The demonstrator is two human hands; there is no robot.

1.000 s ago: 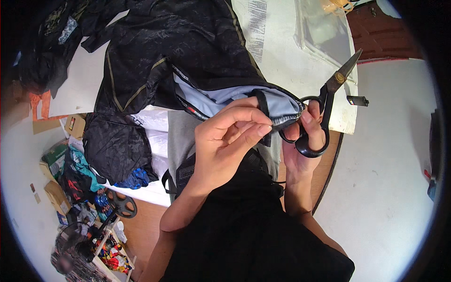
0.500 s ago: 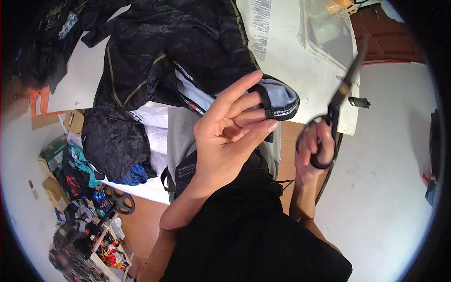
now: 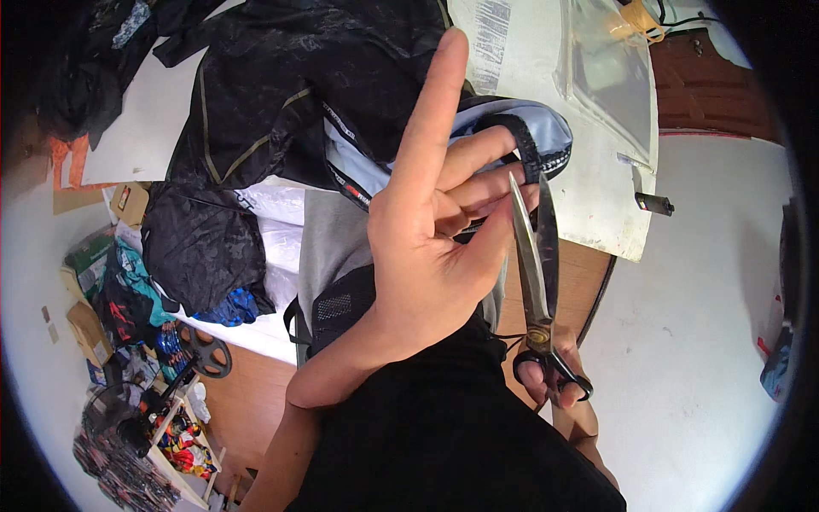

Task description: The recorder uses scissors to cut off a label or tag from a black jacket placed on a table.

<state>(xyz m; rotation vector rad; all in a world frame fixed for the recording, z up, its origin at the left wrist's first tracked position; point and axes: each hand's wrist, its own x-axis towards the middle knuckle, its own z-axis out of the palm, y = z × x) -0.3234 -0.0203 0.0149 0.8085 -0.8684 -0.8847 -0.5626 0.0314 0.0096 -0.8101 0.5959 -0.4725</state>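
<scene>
Spread over the white table is a black garment [image 3: 273,94] with gold seam lines and a pale blue inside. My left hand [image 3: 426,256] pinches the garment's turned-up black hem [image 3: 530,154] between the thumb and the bent fingers, while its index finger points straight out. Part of the hem is hidden behind those fingers. Black-handled scissors [image 3: 537,299] are in my right hand [image 3: 559,375], fingers through the loops. Their blades are a little apart, with the tips right beside my left thumb and the lower end of the hem.
A clear plastic bag [image 3: 610,85] lies on the white tabletop [image 3: 499,68], near a small black object [image 3: 653,203] at its right edge. Dark folded clothing [image 3: 205,247] rests on white plastic [image 3: 281,239] to the left. Lower left stands a wooden crate [image 3: 175,465] with colourful items.
The scissors have swung from the far right in to the hem, and their blades have parted. My left hand has shifted slightly right with the hem, its index finger straighter.
</scene>
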